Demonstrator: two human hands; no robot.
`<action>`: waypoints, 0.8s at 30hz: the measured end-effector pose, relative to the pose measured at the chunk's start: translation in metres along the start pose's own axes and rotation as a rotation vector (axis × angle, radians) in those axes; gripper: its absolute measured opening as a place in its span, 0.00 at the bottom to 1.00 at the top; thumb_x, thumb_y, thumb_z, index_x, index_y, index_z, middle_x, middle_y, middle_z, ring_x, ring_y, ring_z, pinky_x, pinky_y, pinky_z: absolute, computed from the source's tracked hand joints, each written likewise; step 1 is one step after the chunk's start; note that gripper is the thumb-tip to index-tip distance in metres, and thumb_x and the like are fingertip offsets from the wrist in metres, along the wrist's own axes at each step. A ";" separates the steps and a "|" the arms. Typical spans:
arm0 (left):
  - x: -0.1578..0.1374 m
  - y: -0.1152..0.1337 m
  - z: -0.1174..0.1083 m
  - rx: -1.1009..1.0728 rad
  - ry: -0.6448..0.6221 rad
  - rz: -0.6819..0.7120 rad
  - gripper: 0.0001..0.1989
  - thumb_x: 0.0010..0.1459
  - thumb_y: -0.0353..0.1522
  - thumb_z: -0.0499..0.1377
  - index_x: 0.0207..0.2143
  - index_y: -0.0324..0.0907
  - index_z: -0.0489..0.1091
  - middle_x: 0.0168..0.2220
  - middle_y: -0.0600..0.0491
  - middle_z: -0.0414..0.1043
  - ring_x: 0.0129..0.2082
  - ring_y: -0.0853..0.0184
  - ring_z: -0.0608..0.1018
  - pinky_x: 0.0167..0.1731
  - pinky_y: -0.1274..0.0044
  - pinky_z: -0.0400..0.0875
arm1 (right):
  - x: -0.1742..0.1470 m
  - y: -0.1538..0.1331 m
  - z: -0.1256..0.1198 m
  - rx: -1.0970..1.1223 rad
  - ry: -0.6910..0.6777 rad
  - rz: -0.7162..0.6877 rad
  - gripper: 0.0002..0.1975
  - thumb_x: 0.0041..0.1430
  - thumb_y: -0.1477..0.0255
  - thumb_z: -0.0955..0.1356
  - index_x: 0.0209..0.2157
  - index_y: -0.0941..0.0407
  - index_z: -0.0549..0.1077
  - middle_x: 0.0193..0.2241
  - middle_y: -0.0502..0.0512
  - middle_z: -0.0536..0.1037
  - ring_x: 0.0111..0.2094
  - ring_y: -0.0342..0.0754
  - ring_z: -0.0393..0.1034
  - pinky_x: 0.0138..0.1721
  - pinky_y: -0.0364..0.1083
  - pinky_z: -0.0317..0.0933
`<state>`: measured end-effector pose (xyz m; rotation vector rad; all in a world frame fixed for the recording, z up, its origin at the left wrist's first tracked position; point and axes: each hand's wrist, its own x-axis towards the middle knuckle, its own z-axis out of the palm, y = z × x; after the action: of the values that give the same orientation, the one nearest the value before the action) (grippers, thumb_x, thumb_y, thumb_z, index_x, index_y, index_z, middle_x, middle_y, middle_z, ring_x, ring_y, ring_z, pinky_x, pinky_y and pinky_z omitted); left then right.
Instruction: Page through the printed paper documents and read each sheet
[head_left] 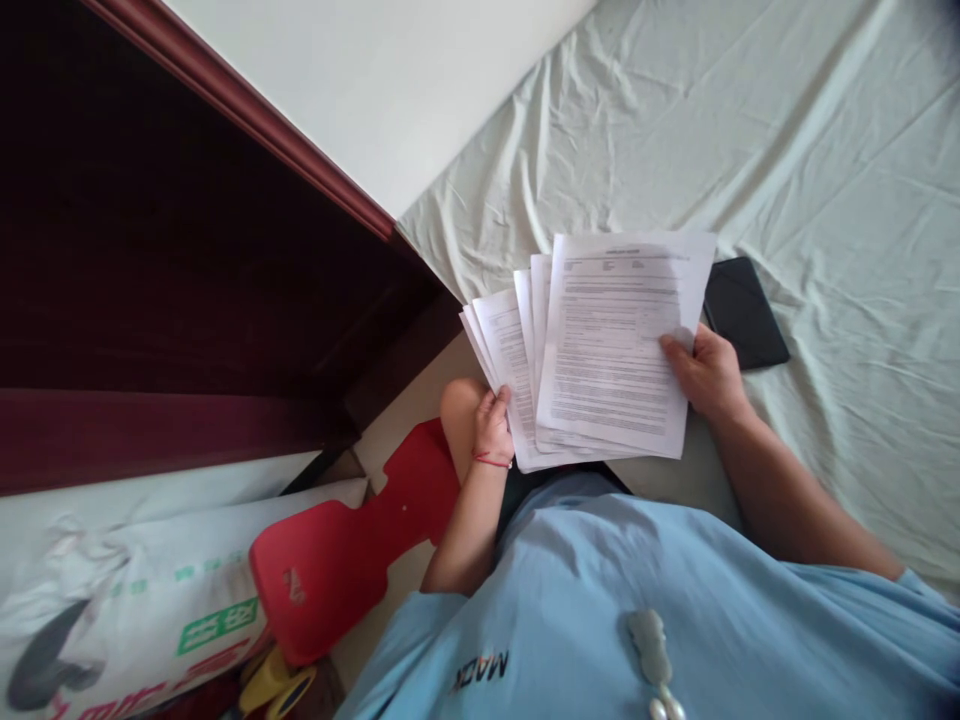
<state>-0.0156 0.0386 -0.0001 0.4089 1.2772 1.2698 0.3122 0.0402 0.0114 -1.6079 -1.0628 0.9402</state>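
Several printed sheets [585, 350] held in a fan between both hands

The papers are in front of the person's body, at the edge of a pale cloth [847, 330] that covers a broad, wrinkled surface. The left hand [493, 430] pinches the near left side of the fan, its fingertips curled at the paper's edge; a red string [491, 460] circles that wrist. The right hand [709, 370] grips the right edge of the top sheet [622, 350], thumb laid flat on the print; its other fingers are mostly hidden, so I cannot tell how many pages they clasp.

Judging by the way the pages overlap, the step in hand seems to be handling the stack page by page, with the top sheet set off to the right of those fanned at the left. The print is too small to read. Any next move would call for a firm left pinch, so the lower pages don't slide, and a light right thumb, so only the wanted page shifts.

A black case [746, 312] lies on the cloth just beside the right hand. Below the left arm is a red board [322, 570], near a white sack [150, 580].
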 end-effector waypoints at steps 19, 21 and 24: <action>0.003 -0.006 -0.007 -0.001 0.029 0.046 0.33 0.39 0.48 0.83 0.45 0.44 0.83 0.47 0.47 0.88 0.57 0.50 0.85 0.68 0.59 0.73 | 0.002 -0.005 0.001 0.062 0.055 -0.010 0.16 0.62 0.52 0.73 0.40 0.51 0.80 0.34 0.54 0.85 0.32 0.53 0.77 0.29 0.50 0.72; 0.002 -0.007 -0.005 0.029 0.006 0.058 0.32 0.42 0.49 0.82 0.46 0.44 0.82 0.48 0.46 0.88 0.59 0.50 0.84 0.68 0.59 0.73 | 0.001 -0.005 0.001 0.070 0.051 0.005 0.16 0.62 0.53 0.73 0.40 0.51 0.80 0.34 0.54 0.84 0.31 0.53 0.76 0.29 0.49 0.71; -0.001 -0.006 -0.002 0.054 -0.039 0.089 0.31 0.44 0.48 0.81 0.47 0.43 0.82 0.50 0.44 0.87 0.61 0.49 0.83 0.68 0.58 0.72 | 0.001 -0.006 0.001 0.050 0.050 0.013 0.15 0.62 0.54 0.73 0.40 0.51 0.80 0.34 0.54 0.84 0.32 0.53 0.76 0.29 0.49 0.71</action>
<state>-0.0148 0.0353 -0.0055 0.5320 1.2738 1.2975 0.3109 0.0427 0.0171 -1.5909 -0.9888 0.9238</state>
